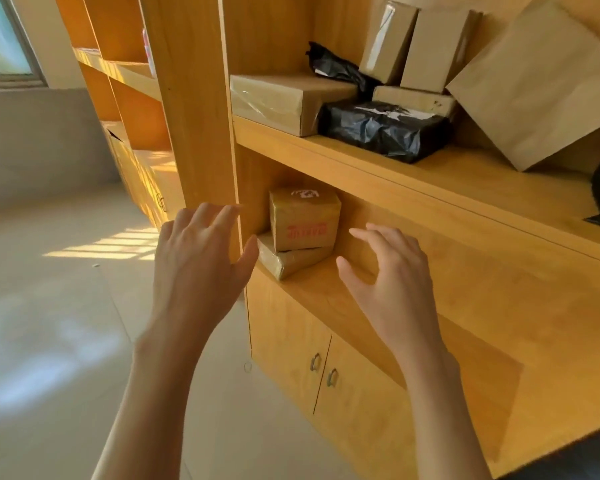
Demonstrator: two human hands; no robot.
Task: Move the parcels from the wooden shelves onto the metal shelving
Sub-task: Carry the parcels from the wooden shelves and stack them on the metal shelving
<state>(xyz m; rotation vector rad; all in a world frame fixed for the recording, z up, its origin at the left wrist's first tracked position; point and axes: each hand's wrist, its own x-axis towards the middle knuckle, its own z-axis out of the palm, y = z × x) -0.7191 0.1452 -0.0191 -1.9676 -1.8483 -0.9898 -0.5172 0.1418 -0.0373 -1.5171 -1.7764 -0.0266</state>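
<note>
- Both hands are up in front of the wooden shelves [430, 216], fingers spread and empty, gripping nothing.
- The left hand [201, 258] hovers at the upright post [194, 116], its thumb reaching toward the lower compartment.
- The right hand [392, 275] hangs over the lower board, fingers curled loosely, clear of any parcel.
- Between the two hands and just beyond them sits a small tan box [303, 220] with red print on its front (the letters are too blurred to read). It rests tilted on a flatter taped parcel [291, 259] lying on the lower board, close to the left thumb.
- Above the hands, on the upper board, a long flat carton [284, 100] lies at the left end, nearest the post.
- Just right of it is a crumpled black plastic bag parcel [381, 131], with a second black bag [333, 67] behind it.
- Further up, above the right hand, two upright brown boxes [413, 43] stand on a flat taped packet [414, 100].
- A large brown paper package [537, 84] leans at a tilt, well to the right of both hands.
- Below the hands are cabinet doors [319, 362] with two small metal handles.
- The metal shelving is not in sight from here.
</note>
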